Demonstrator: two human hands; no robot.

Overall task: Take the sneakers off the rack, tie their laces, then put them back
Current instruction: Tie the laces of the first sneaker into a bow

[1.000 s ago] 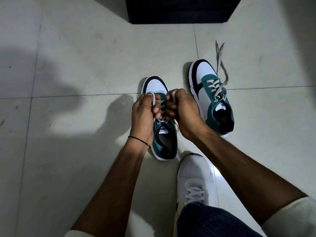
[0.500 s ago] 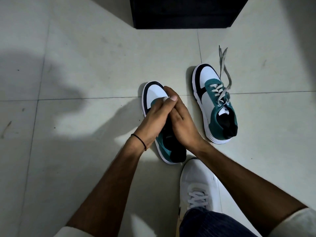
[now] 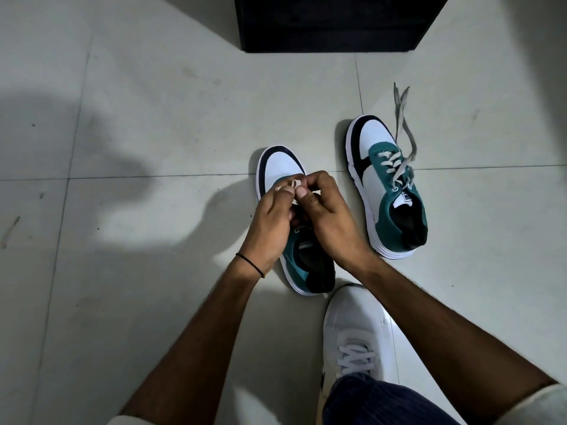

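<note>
- Our left hand (image 3: 271, 223) and right hand (image 3: 333, 223) are bunched together over the near sneaker (image 3: 280, 162), both closed on its lace (image 3: 287, 186), which we pinch just above the tongue.
- A second ago our hands sat side by side, each holding a loop of lace upright; half a second ago they folded flat over one another, the fingers crossing above the toe.
- Now they have come apart a little, and a small pale coil of lace shows at the fingertips, on the toe side of the pinch.
- We read that as one loop having gone round the other, so the bow is being formed but not drawn tight; the knot itself is hidden under our fingers.
- Below the pinch, toward us, the shoe's dark opening and heel sit flat on the tiled floor (image 3: 153, 133).
- Off to the right of our grip, well apart, stands the far sneaker (image 3: 372, 142), its loose laces (image 3: 406, 130) trailing away past the toe: untied, waiting its turn.
- Beyond the pinch, away from us, a dark cabinet (image 3: 331, 23) stands; whether that is the rack we cannot tell.
- Just beneath our right wrist our own white shoe (image 3: 352, 320) is planted.
- So we judge the task roughly midway: first bow nearly closed, second shoe and the return left.
</note>
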